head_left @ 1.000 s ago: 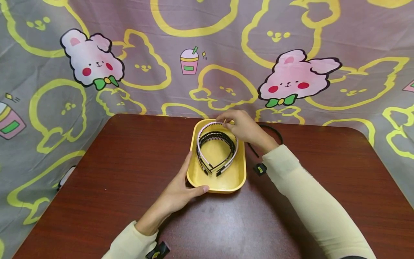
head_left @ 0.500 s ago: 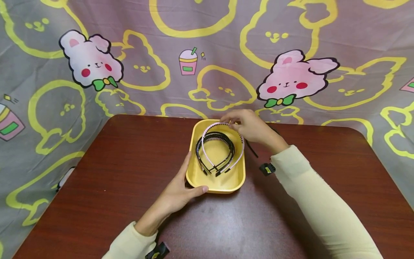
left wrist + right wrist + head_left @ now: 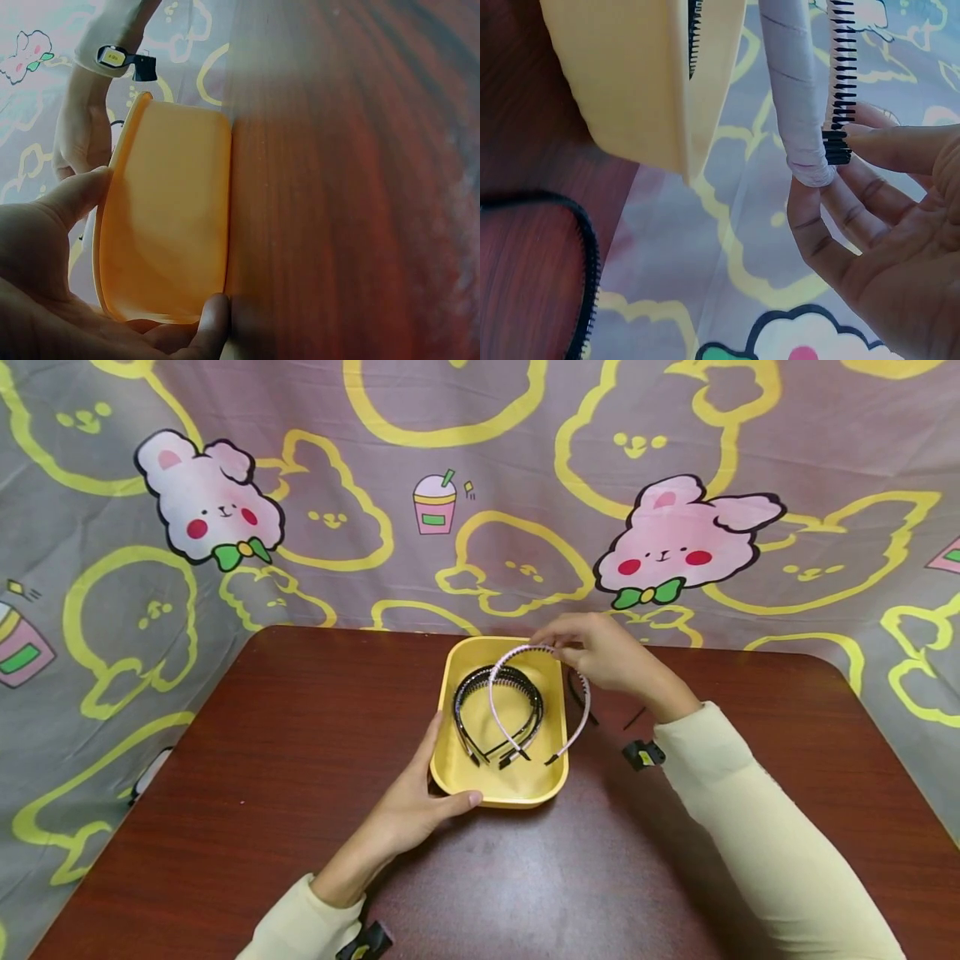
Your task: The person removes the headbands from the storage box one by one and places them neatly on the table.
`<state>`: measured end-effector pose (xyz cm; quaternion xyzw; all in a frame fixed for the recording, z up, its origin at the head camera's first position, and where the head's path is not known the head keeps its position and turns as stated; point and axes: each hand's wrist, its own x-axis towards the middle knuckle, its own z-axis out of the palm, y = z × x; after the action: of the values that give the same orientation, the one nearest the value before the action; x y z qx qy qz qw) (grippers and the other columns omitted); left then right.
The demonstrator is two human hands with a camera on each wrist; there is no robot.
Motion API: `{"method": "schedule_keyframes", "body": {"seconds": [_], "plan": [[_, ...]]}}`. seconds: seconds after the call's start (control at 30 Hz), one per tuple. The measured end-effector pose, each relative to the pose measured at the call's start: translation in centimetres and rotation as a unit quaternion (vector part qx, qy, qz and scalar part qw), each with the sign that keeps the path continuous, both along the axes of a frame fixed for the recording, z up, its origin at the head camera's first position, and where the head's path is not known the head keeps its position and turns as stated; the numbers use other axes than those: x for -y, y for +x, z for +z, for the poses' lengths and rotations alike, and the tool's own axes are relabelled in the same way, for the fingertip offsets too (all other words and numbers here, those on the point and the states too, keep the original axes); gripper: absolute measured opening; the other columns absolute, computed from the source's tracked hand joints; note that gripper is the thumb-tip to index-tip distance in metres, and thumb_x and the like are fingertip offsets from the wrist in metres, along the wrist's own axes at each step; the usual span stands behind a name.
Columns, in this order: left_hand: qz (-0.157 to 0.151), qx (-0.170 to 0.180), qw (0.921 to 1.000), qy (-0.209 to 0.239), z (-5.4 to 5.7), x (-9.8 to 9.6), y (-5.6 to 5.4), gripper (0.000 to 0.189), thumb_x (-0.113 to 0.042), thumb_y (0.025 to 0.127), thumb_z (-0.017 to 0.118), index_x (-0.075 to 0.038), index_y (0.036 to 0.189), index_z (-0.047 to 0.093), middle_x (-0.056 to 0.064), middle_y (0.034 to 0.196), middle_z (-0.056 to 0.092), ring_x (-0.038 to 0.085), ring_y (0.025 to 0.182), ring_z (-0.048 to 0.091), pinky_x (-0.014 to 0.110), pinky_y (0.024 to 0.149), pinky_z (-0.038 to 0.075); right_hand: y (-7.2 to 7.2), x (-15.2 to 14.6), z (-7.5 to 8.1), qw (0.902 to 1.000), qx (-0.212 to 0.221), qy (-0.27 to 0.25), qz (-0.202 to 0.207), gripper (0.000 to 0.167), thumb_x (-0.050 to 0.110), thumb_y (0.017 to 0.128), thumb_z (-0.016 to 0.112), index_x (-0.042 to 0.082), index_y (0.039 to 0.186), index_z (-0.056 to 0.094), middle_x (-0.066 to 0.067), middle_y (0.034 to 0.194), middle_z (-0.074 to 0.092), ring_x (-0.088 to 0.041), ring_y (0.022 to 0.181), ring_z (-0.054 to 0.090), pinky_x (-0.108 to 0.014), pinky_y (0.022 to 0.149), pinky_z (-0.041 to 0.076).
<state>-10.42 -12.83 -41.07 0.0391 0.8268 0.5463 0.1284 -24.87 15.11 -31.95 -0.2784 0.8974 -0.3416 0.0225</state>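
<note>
A pale lilac toothed headband [image 3: 587,706] with black tips hangs over the right rim of a yellow plastic tray [image 3: 553,792]. My right hand [image 3: 611,652] pinches its top between thumb and fingers; the black teeth show close up in the right wrist view. Inside the tray lie several dark toothed headbands [image 3: 459,718], overlapping, their ends towards me. My left hand [image 3: 405,806] holds the near left corner of the tray, thumb on the rim [image 3: 101,225] and fingers against the outer side and base.
A black toothed headband [image 3: 589,247] lies on the brown table [image 3: 300,718] to the right of the tray, mostly hidden by the right hand in the head view. A cartoon-printed cloth [image 3: 517,468] hangs behind the table's back edge.
The right hand has moved right, carrying the lilac headband from over the dark ones to partly past the tray's right rim. The left hand and tray have stayed nearly still.
</note>
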Motion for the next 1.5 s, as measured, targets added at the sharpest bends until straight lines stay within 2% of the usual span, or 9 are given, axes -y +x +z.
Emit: {"method": "schedule_keyframes", "body": {"seconds": [0.23,0.43,0.67,0.73,0.87,1.07,1.27,1.37,1.5], "plan": [[0.001,0.001,1.0,0.0,0.0,0.0,0.0,0.118,-0.026,0.087,0.087,-0.031,0.17,0.004,0.003,0.177,0.015,0.032,0.16,0.021,0.058,0.129,0.017,0.4,-1.8,0.1,0.9999,-0.008,0.005,-0.012,0.034,-0.008,0.096,0.059,0.008,0.119,0.079,-0.012,0.101,0.074,-0.025,0.096,0.065,-0.039,0.083,0.053],[0.0,0.001,1.0,0.001,0.0,0.0,0.0,0.118,-0.026,0.087,0.086,-0.031,0.17,0.004,0.003,0.177,0.015,0.032,0.16,0.021,0.058,0.129,0.017,0.7,-3.5,0.2,0.9997,0.011,0.003,-0.022,0.033,-0.009,0.098,0.058,0.005,0.12,0.078,-0.012,0.102,0.071,-0.025,0.098,0.06,-0.044,0.091,0.053],[-0.002,0.0,1.0,0.006,0.0,0.0,0.0,0.118,-0.025,0.087,0.086,-0.03,0.17,0.003,0.002,0.177,0.013,0.032,0.16,0.02,0.058,0.129,0.017,0.7,-5.9,0.0,0.9992,-0.002,-0.005,-0.039,0.031,-0.007,0.098,0.06,0.005,0.121,0.077,-0.015,0.115,0.073,-0.019,0.1,0.062,-0.014,0.084,0.05],[-0.003,0.001,1.0,0.008,0.0,0.0,0.0,0.118,-0.025,0.087,0.086,-0.031,0.17,0.003,0.002,0.177,0.012,0.031,0.16,0.02,0.058,0.129,0.017,0.6,-6.6,0.0,0.9992,-0.003,-0.008,-0.038,0.031,-0.007,0.098,0.06,0.004,0.121,0.077,-0.016,0.117,0.073,-0.017,0.099,0.062,-0.011,0.082,0.048],[-0.002,0.001,0.9999,0.01,0.1,0.0,0.0,0.117,-0.025,0.087,0.086,-0.031,0.17,0.004,0.002,0.177,0.012,0.031,0.16,0.019,0.058,0.129,0.016,0.4,-7.7,0.0,0.9989,0.003,0.005,-0.046,0.032,-0.007,0.099,0.058,0.003,0.123,0.076,-0.017,0.115,0.073,-0.019,0.099,0.063,-0.013,0.08,0.049],[-0.002,0.0,1.0,0.006,0.1,0.0,-0.1,0.117,-0.025,0.087,0.086,-0.031,0.17,0.004,0.002,0.177,0.013,0.03,0.161,0.019,0.057,0.129,0.016,0.2,-9.5,0.0,0.9947,0.027,0.029,-0.095,0.035,-0.007,0.1,0.054,0.006,0.125,0.076,-0.017,0.115,0.072,-0.024,0.102,0.063,-0.018,0.076,0.049],[-0.002,-0.002,1.0,0.007,0.1,0.0,-0.1,0.118,-0.025,0.087,0.086,-0.031,0.17,0.004,0.002,0.177,0.013,0.03,0.16,0.019,0.057,0.129,0.016,-0.3,-11.5,-0.3,0.9927,0.03,0.044,-0.108,0.035,-0.005,0.1,0.055,0.008,0.125,0.076,-0.017,0.119,0.072,-0.015,0.096,0.062,-0.018,0.073,0.049],[-0.003,-0.003,1.0,0.007,0.1,0.0,-0.1,0.118,-0.025,0.087,0.086,-0.031,0.17,0.003,0.001,0.177,0.012,0.03,0.16,0.019,0.057,0.129,0.016,-0.6,-12.4,-0.6,0.9917,0.027,0.053,-0.114,0.033,-0.004,0.1,0.058,0.008,0.125,0.076,-0.016,0.115,0.074,-0.008,0.092,0.06,-0.02,0.072,0.048],[-0.002,-0.002,1.0,0.004,0.0,0.0,-0.1,0.118,-0.026,0.087,0.086,-0.031,0.17,0.004,0.001,0.177,0.013,0.03,0.16,0.019,0.057,0.129,0.017,-0.9,-13.5,-1.0,0.9894,0.031,0.064,-0.126,0.031,-0.002,0.101,0.059,0.007,0.125,0.076,-0.016,0.113,0.074,-0.008,0.091,0.058,-0.022,0.07,0.047]]}}
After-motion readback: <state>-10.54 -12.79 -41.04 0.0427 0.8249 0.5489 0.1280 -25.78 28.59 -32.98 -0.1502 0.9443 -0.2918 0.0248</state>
